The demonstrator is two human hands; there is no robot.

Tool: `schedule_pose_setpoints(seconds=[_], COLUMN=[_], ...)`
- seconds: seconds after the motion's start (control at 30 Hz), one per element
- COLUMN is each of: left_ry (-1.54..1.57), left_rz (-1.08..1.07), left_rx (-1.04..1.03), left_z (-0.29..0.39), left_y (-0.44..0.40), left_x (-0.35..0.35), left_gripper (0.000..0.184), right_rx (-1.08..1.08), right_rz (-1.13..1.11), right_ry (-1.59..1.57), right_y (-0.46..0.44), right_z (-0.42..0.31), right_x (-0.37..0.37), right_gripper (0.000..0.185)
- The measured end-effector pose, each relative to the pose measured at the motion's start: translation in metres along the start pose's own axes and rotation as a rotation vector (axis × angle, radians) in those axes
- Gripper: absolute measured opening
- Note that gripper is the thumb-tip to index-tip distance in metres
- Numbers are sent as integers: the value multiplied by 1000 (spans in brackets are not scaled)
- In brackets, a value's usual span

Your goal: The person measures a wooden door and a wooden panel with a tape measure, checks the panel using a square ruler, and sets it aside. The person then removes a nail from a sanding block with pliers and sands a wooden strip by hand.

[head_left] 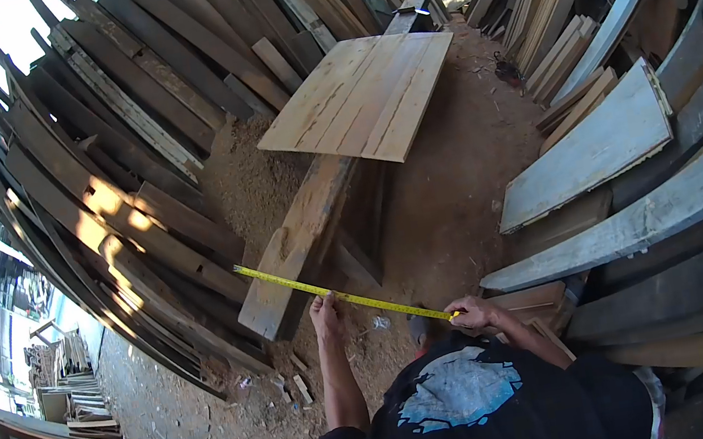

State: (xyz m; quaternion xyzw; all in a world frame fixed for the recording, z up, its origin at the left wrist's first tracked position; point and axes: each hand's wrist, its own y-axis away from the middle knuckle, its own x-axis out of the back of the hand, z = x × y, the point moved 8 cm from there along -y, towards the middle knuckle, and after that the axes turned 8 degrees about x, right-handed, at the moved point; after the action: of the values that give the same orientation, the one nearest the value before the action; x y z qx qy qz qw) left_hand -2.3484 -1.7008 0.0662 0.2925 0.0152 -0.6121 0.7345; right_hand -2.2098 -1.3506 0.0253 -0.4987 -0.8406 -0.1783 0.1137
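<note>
A yellow tape measure (382,305) is stretched out between my two hands. My left hand (324,312) pinches its blade partway along, and the free end reaches out over the near end of the thick wooden beam (284,252). My right hand (471,312) is closed around the tape's case, which is mostly hidden by the fingers. Beyond the hands, a wide panel of light boards (360,95) lies on the far part of the beam.
Dark planks (157,76) lean in a long row on the left. Pale boards (586,144) and curved slabs (634,223) are stacked on the right. Sawdust (250,176) is heaped beside the beam, and wood scraps (302,388) litter the ground.
</note>
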Motion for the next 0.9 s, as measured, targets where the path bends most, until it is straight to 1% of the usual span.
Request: schedule_pose_setpoints(seconds=[0.07, 0.1, 0.2, 0.23, 0.27, 0.33, 0.37, 0.47, 0.5, 0.6, 0.63, 0.73, 0.77, 0.8, 0.87, 0.9], left_ry=[31, 52, 30, -4, -91, -463, -625, -1029, -1148, -1349, -1362, -1242, -1018, -933, -754, -600], left_rz=[-36, -42, -3, -143, -126, -20, -38, -14, -44, 62, 92, 108, -13, 24, 95, 127], left_rx=[12, 35, 93, 129, 127, 92, 60, -244, -216, -378, -281, 122, 423, 521, 735, 713], left_z=[8, 5, 7, 6, 3, -2, -2, -11, -13, -5, -6, -6, -25, -33, -71, -80], left_y=[-71, -92, -159, -176, -192, -226, -239, -288, -300, -327, -344, -396, -411, -431, -446, -454], left_x=[-12, -19, -57, -75, -87, -107, -120, -173, -189, -235, -243, -267, -272, -277, -287, -299], left_gripper=[22, 20, 12, 7, 11, 25, 45, 58, 71, 76, 81, 79, 74, 71, 66, 62], right_rx=[14, -71, -284, -150, -152, -144, -199, -359, -288, -240, -278, -223, -277, -284, -318, -229], right_rz=[63, 92, 116, 206, 273, 396, 443, 480, 543, 540, 529, 513, 452, 406, 299, 292], right_ry=[-27, -60, -202, -169, -181, -176, -222, -133, 17, 146, 200, 297, 270, 309, 381, 369], right_y=[-29, -41, -71, -84, -92, -106, -109, -145, -160, -223, -245, -333, -356, -390, -439, -465], right_z=[20, 28, 41, 38, 36, 30, 31, 46, 43, 47, 47, 55, 38, 36, 45, 40], right_x=[22, 33, 61, 75, 86, 120, 133, 199, 223, 284, 304, 355, 372, 390, 408, 418], right_gripper=[42, 39, 41, 35, 32, 25, 24, 23, 24, 24, 29, 35, 39, 40, 40, 41])
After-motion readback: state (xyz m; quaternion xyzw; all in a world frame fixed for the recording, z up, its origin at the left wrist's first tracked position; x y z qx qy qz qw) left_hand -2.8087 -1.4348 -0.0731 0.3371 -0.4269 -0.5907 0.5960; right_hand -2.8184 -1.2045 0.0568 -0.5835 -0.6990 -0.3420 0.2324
